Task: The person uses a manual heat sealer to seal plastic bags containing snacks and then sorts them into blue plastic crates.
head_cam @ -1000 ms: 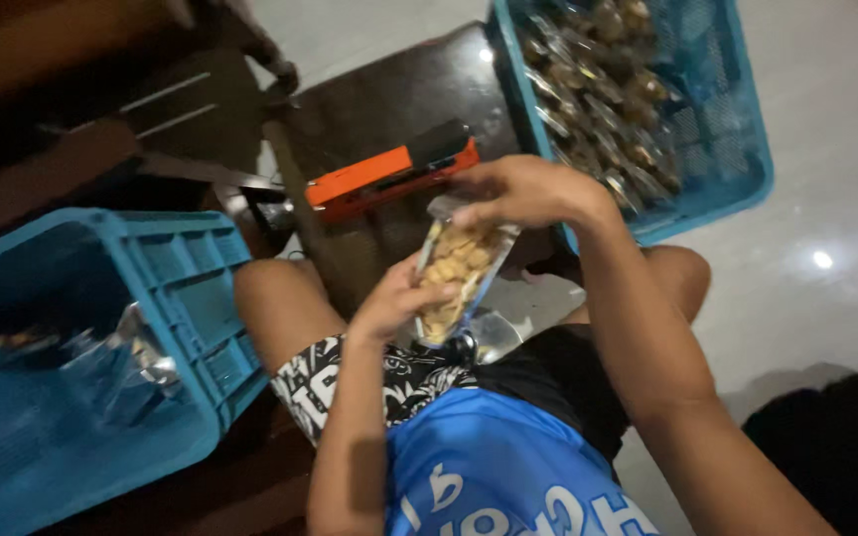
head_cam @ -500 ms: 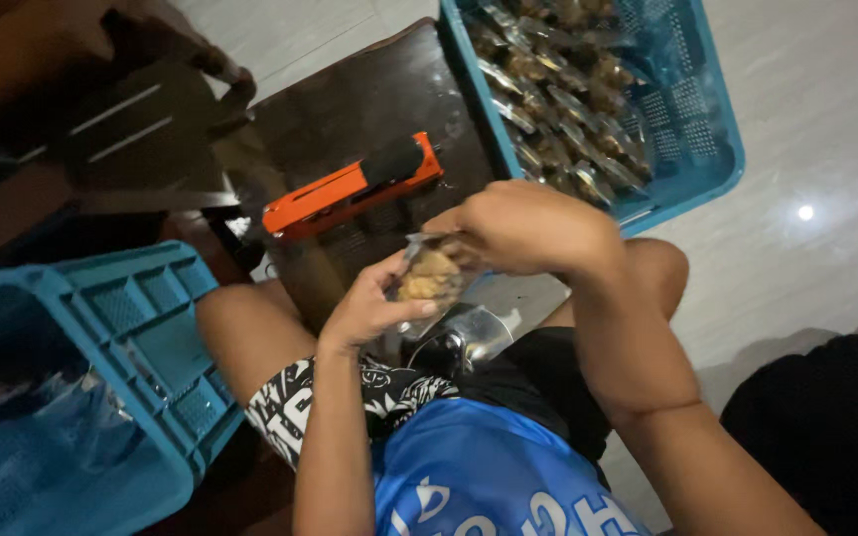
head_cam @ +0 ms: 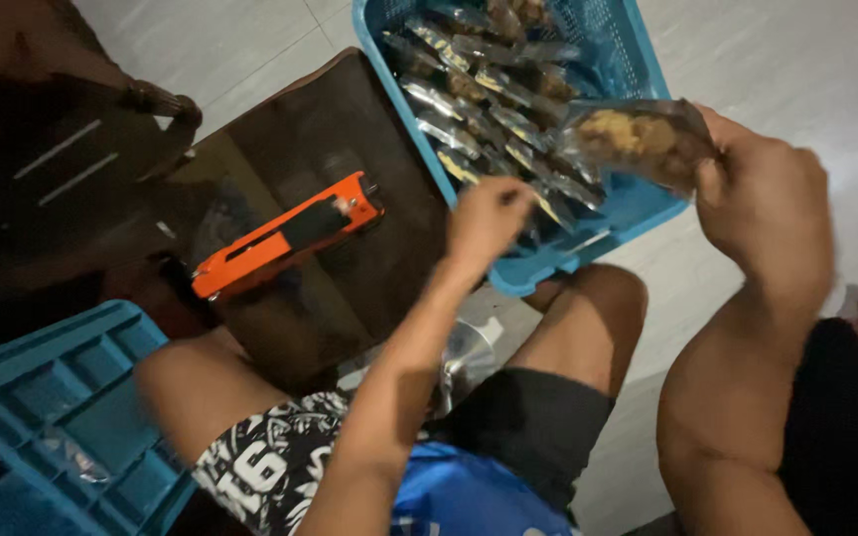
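Note:
My right hand (head_cam: 762, 194) grips a clear plastic packet of brown snacks (head_cam: 638, 139) and holds it over the near right corner of a blue plastic basket (head_cam: 638, 213). Several similar filled packets (head_cam: 489, 94) lie in rows inside that basket. My left hand (head_cam: 489, 218) hovers at the basket's near left edge, fingers loosely curled, holding nothing that I can see. I sit on the floor with my knees apart.
An orange and black handheld sealer (head_cam: 285, 233) lies on a dark low table (head_cam: 350, 149) in front of me. A second blue crate (head_cam: 42, 417) stands at lower left. Pale floor tiles (head_cam: 796, 60) stretch to the right.
The packet was held in both hands in front of my body. My right hand has carried it right, over the basket, and my left hand has let go of it.

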